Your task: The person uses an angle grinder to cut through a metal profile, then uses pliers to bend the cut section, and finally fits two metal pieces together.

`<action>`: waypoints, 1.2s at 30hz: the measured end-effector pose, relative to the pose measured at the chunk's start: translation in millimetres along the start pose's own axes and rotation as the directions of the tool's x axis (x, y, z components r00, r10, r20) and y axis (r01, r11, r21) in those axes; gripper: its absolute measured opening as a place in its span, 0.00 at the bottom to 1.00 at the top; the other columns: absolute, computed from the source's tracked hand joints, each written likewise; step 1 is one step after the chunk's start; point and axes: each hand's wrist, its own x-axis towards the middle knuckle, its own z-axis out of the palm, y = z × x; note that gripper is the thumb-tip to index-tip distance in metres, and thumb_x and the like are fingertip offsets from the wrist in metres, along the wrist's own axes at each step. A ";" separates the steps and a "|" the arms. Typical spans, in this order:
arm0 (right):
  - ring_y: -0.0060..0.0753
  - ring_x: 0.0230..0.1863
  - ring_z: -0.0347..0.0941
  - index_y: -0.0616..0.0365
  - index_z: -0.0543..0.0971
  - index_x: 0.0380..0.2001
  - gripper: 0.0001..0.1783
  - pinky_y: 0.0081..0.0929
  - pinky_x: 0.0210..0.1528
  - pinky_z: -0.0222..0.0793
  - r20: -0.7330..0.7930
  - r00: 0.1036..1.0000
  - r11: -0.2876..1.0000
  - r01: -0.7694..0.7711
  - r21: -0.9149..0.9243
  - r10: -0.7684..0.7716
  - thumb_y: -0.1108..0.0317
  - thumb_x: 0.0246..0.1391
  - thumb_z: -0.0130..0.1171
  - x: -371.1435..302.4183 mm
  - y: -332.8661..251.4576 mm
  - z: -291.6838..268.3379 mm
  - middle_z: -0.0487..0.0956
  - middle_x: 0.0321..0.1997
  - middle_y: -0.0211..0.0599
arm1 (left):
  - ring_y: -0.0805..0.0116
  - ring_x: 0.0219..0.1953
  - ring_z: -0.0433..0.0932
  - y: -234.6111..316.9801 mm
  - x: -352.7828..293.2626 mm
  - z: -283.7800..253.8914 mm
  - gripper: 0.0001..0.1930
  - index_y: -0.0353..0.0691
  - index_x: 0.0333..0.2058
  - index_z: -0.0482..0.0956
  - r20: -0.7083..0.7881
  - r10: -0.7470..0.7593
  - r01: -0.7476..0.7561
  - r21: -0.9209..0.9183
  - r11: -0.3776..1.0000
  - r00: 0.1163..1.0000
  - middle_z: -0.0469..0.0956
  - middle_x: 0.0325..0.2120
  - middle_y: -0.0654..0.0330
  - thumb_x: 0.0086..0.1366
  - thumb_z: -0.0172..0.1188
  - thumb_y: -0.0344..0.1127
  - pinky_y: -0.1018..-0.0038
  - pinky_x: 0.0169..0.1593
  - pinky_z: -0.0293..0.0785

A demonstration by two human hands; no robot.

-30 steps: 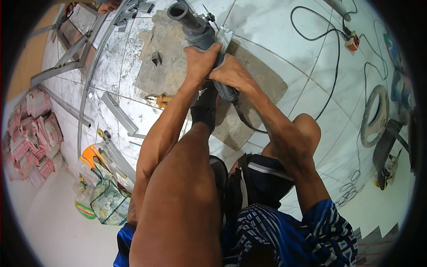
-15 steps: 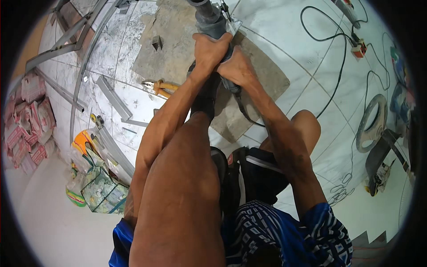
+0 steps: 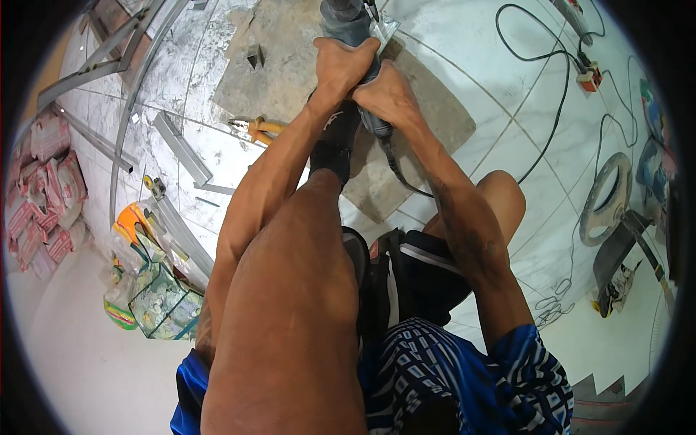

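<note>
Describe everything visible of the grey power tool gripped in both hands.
The grey handheld power tool has a rounded, dull grey body that looks like plastic, partly cut off by the picture's top edge. The left hand wraps it from above, the right hand clasps its rear. A black cord trails back from it over the grey mat. It points away from the person, above a bright metal piece. Its working end is hidden.

A: State of the left hand (image 3: 342, 65)?
B: Arm fully extended forward, fingers curled closed, knuckles up.
A: And the right hand (image 3: 386, 98)?
B: Arm extended, fingers wrapped closed, touching the left hand just behind its fingers.
</note>
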 end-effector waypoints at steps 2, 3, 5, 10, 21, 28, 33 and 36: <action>0.59 0.43 0.80 0.76 0.80 0.33 0.28 0.41 0.45 0.74 -0.008 1.000 1.000 0.014 -0.006 -0.014 0.58 0.36 0.69 0.8 -0.3 0.6 0.81 0.36 0.67 | 0.39 0.47 0.79 0.9 1.1 -0.2 0.51 0.07 0.48 0.56 0.005 0.009 -0.009 0.014 1.000 1.000 0.76 0.41 0.26 0.46 0.69 0.54 0.64 0.53 0.75; 0.59 0.42 0.81 0.76 0.80 0.33 0.28 0.41 0.45 0.74 -0.018 1.000 1.000 0.016 -0.006 -0.016 0.58 0.36 0.69 0.5 -0.3 0.7 0.81 0.36 0.66 | 0.39 0.47 0.79 1.3 1.0 0.2 0.51 0.07 0.48 0.56 -0.006 0.003 -0.002 0.033 0.999 1.000 0.76 0.41 0.26 0.46 0.69 0.54 0.64 0.53 0.75; 0.58 0.42 0.81 0.76 0.80 0.33 0.28 0.41 0.45 0.74 -0.039 0.999 1.000 0.017 -0.006 -0.017 0.58 0.36 0.70 -1.0 -0.4 -0.1 0.81 0.35 0.66 | 0.39 0.47 0.79 4.7 -0.8 1.1 0.51 0.08 0.49 0.56 -0.026 -0.009 0.011 0.069 0.998 1.000 0.76 0.41 0.26 0.46 0.70 0.54 0.64 0.53 0.75; 0.57 0.41 0.81 0.77 0.80 0.33 0.29 0.40 0.45 0.74 -0.037 0.999 1.000 0.009 0.020 -0.008 0.57 0.36 0.70 -3.3 -3.4 -0.9 0.81 0.35 0.65 | 0.40 0.48 0.79 5.4 -0.8 -1.2 0.51 0.08 0.49 0.57 -0.016 -0.025 0.026 0.054 0.998 1.000 0.76 0.42 0.26 0.46 0.70 0.55 0.63 0.53 0.75; 0.53 0.37 0.81 0.75 0.80 0.31 0.26 0.39 0.41 0.74 -0.004 1.000 0.999 0.021 0.042 -0.021 0.58 0.37 0.69 -0.7 -1.9 1.3 0.82 0.31 0.61 | 0.40 0.48 0.79 0.3 5.6 -2.6 0.51 0.09 0.49 0.58 0.018 -0.044 0.043 0.069 0.997 0.999 0.76 0.42 0.27 0.46 0.70 0.55 0.63 0.53 0.75; 0.55 0.40 0.81 0.75 0.81 0.32 0.28 0.40 0.43 0.74 -0.009 1.000 1.000 -0.006 0.022 0.007 0.57 0.36 0.70 -1.1 -3.5 -2.6 0.82 0.34 0.63 | 0.41 0.48 0.79 5.1 3.8 -0.9 0.52 0.09 0.49 0.57 0.015 -0.042 0.040 0.081 0.996 0.999 0.76 0.42 0.26 0.46 0.69 0.56 0.63 0.53 0.75; 0.56 0.42 0.81 0.76 0.80 0.35 0.30 0.40 0.45 0.74 0.032 0.997 0.998 -0.064 0.022 0.063 0.55 0.37 0.70 -6.6 -14.0 -7.1 0.82 0.36 0.64 | 0.41 0.47 0.80 3.0 5.2 -4.1 0.52 0.08 0.49 0.57 0.030 -0.058 0.056 0.073 0.996 0.998 0.76 0.42 0.27 0.46 0.69 0.56 0.64 0.52 0.76; 0.56 0.42 0.81 0.77 0.79 0.37 0.32 0.40 0.45 0.74 0.002 0.999 0.998 -0.054 0.021 0.054 0.55 0.37 0.70 -7.0 -14.4 -8.1 0.81 0.37 0.65 | 0.42 0.47 0.80 4.7 5.8 -3.0 0.51 0.08 0.49 0.57 0.026 -0.052 0.050 0.069 0.996 0.998 0.76 0.41 0.27 0.46 0.69 0.55 0.64 0.51 0.76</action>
